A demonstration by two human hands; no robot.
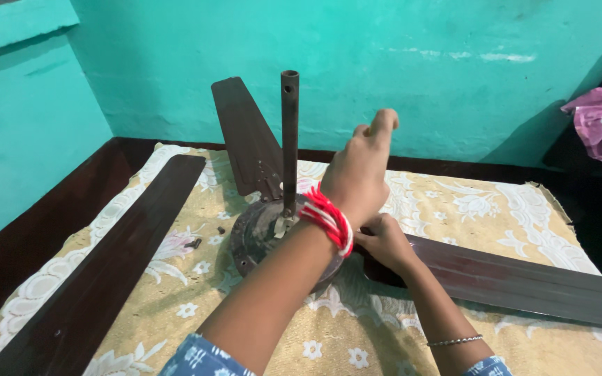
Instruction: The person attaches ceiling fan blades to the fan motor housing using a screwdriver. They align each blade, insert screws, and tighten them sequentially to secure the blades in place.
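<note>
Two hands [360,177] [384,240] on glossy flat fan blade [524,278].

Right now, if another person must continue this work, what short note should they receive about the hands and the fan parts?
Left hand: raised above the fan motor, fingers curled; whether it holds anything cannot be told.
Right hand: resting at the inner end of the right blade, where it meets the motor.
The rod stands upright from the motor. The back blade looks attached. The left blade lies apart on the yellow cloth.
Small dark bits lie beside the motor.
</note>
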